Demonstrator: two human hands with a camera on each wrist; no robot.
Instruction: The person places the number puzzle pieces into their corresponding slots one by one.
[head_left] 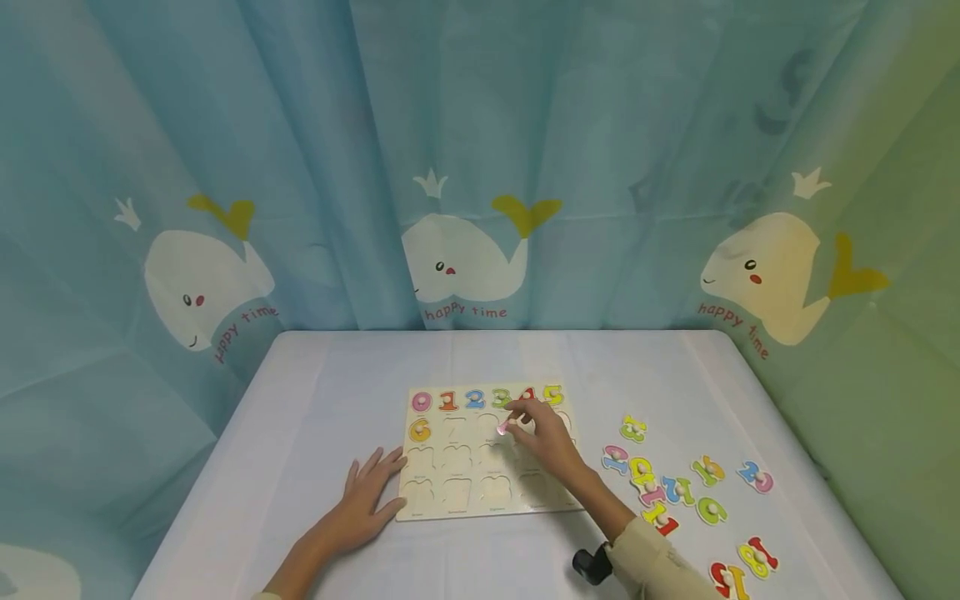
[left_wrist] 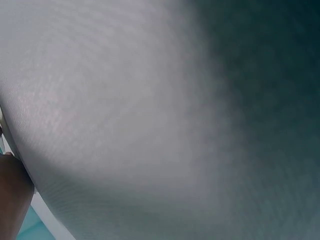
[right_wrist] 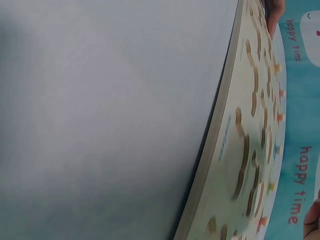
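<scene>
A wooden number puzzle board [head_left: 476,493] lies on the table, with number pieces 0 to 6 seated in its top rows. My right hand [head_left: 553,443] is over the upper middle of the board and pinches a small pink number piece [head_left: 502,428] between thumb and fingertips. The fingers partly cover that piece, so I cannot tell its number. Spread flat, my left hand [head_left: 365,506] touches the board's left edge with fingertips and thumb. The left wrist view shows mostly blurred white cloth, with part of a hand [left_wrist: 14,195] at its left edge.
Several loose number pieces [head_left: 678,490] are scattered right of the board, some overlapping. Nearer the front right lie a yellow-and-red 18 [head_left: 757,557] and another piece [head_left: 727,579]. A black object [head_left: 592,566] is by the right sleeve. A whale-print curtain [head_left: 465,100] stands behind the white table [head_left: 337,367].
</scene>
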